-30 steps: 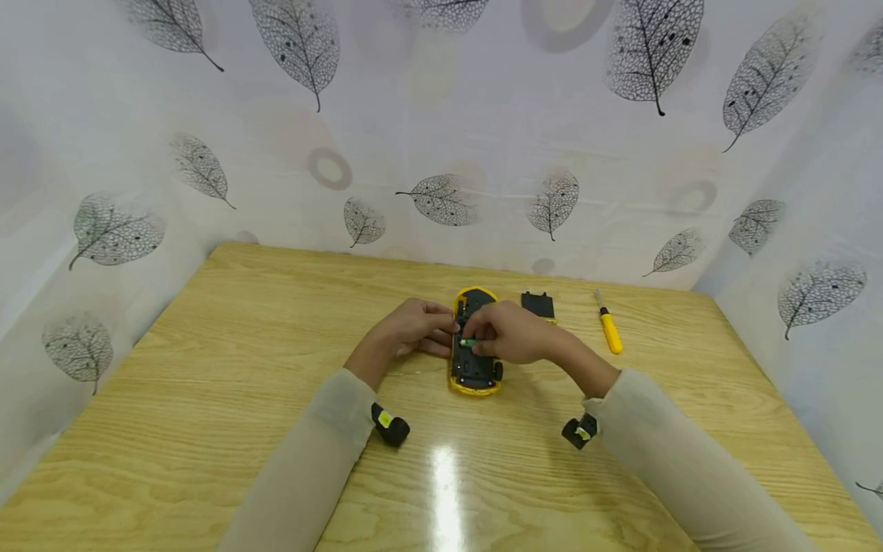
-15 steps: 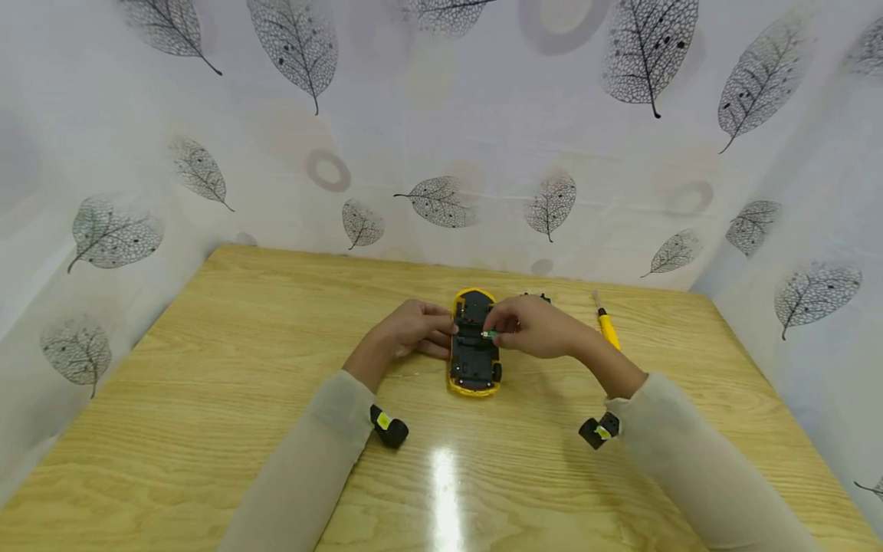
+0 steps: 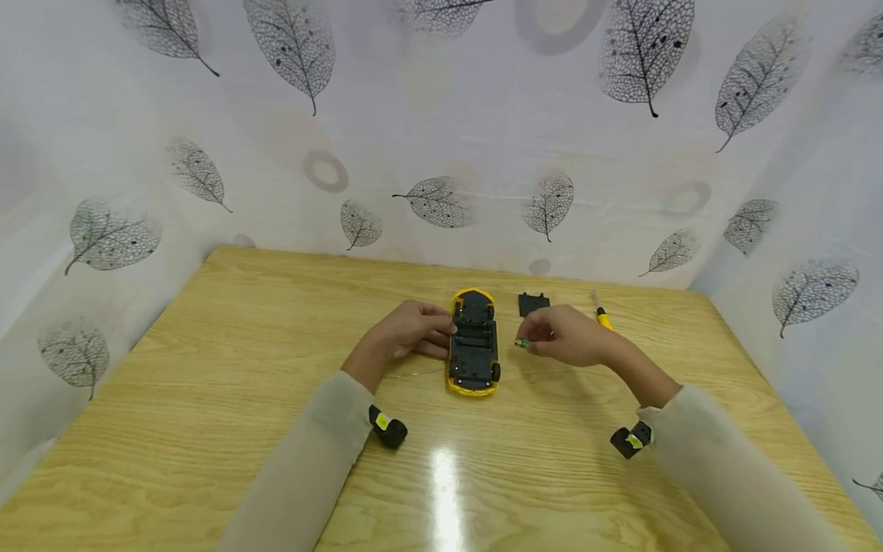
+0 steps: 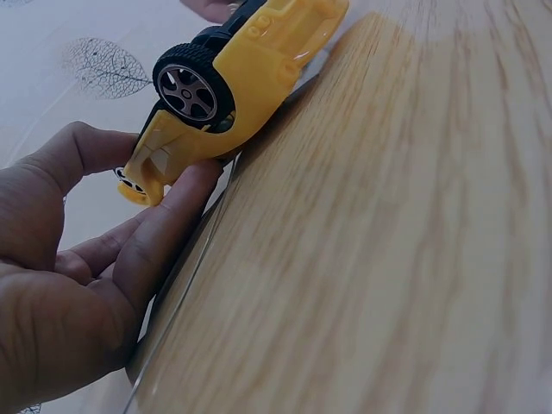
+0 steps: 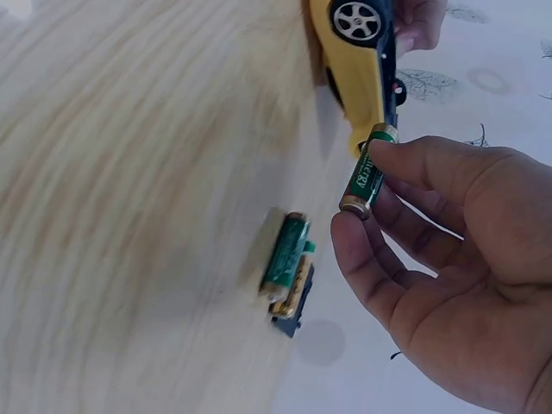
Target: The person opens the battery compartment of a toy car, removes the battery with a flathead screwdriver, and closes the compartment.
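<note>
A yellow toy car (image 3: 473, 341) lies upside down on the table, its black underside up and its battery compartment uncovered. At its left side my left hand (image 3: 417, 330) holds it; in the left wrist view the thumb and fingers lie on either side of the yellow body (image 4: 259, 78). To the right of the car, my right hand (image 3: 569, 337) pinches a green battery (image 5: 369, 172) between thumb and fingertips, above the table. A second green battery (image 5: 286, 250) lies on the table below that hand in the right wrist view.
The black battery cover (image 3: 533, 304) lies at the back, right of the car. A screwdriver (image 3: 603, 314) with a yellow handle lies farther right, partly hidden by my right hand. A leaf-patterned cloth (image 3: 441, 138) hangs behind the wooden table (image 3: 241, 368).
My right hand has lifted the battery out of the car and carried it to the right, away from the car. The left hand has stayed at the car's side.
</note>
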The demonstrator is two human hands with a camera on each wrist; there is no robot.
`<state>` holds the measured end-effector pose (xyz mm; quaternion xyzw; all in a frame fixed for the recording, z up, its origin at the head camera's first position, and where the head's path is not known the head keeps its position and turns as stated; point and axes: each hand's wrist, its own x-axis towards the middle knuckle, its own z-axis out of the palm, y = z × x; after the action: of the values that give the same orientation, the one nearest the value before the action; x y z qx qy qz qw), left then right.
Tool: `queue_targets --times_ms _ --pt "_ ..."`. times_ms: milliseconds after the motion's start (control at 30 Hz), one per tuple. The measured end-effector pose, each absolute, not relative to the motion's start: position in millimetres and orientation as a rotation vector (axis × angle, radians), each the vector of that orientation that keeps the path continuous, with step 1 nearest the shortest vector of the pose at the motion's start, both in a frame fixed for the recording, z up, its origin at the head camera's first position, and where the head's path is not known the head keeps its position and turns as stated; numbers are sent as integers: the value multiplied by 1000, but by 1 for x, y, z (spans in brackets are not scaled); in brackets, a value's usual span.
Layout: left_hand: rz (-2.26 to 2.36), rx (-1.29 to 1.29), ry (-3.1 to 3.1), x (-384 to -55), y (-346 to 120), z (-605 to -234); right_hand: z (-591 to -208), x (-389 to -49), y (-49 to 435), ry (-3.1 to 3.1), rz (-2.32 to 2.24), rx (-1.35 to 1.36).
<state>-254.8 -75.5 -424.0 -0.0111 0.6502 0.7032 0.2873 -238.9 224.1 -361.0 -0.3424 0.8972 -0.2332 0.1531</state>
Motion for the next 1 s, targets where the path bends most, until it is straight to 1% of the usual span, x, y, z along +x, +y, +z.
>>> queue_targets --times_ms 467,700,1000 --pt "1873 -32 1742 -256 -75 -425 -375 -233 247 2586 -652 -959" --pt "1868 -33 1741 -257 -75 -426 -389 -231 250 2612 -613 -992" --pt "1866 -34 1739 -256 -75 -424 -390 -230 248 2627 -581 -1023"
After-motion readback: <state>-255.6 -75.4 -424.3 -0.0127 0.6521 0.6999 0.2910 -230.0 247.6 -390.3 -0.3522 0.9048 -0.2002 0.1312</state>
